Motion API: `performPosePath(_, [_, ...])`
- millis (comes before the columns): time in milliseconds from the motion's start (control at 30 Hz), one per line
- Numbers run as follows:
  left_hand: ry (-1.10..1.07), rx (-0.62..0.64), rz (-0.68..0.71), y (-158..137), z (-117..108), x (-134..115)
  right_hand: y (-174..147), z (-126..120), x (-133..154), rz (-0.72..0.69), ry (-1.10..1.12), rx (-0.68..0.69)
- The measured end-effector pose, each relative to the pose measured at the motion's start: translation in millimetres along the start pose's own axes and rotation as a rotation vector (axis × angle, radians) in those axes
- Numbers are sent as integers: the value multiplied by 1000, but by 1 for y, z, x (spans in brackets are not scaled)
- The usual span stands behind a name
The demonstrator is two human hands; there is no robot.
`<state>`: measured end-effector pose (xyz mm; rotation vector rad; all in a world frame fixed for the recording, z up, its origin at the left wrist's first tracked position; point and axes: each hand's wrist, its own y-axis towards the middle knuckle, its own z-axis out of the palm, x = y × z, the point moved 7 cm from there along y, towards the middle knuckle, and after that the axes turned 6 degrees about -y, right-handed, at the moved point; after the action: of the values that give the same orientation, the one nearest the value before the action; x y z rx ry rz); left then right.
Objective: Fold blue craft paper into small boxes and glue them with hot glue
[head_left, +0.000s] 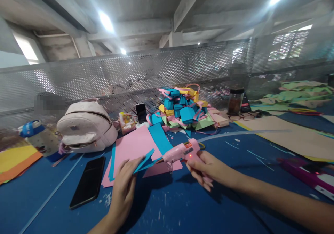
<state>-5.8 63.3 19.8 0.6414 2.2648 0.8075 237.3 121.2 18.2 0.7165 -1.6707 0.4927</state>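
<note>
My right hand [203, 169] is wrapped round a pink hot glue gun [180, 152] with a small red light glowing on its side. The gun's nozzle points left, close to a folded piece of blue paper [145, 162]. That piece is pinched in my left hand [127, 178], whose thumb side faces away from me. Whether the nozzle touches the paper I cannot tell. Beneath and behind them lie stacked pink paper sheets [133, 140], with a blue paper strip [159, 136] across the top right.
A heap of blue, yellow and pink paper boxes [180, 105] stands at the back. On the left are a black phone [88, 182], a white backpack [87, 126] and a bottle [43, 142]. A purple-and-white device [308, 175] lies far right, near large beige sheets [281, 133].
</note>
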Motion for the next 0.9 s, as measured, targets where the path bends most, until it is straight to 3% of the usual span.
performPosePath(133, [1, -6, -2, -2, 0, 2, 1, -17, 10, -31, -34, -97])
performPosePath(300, [0, -12, 0, -2, 0, 4, 7, -56, 18, -44, -137, -234])
performPosePath(567, [3, -4, -22, 0, 0, 2, 33, -128, -31, -16, -317, -355])
performPosePath(900, [-14, -27, -7, 2, 1, 3, 60, -172, -75, 12, -473, -375])
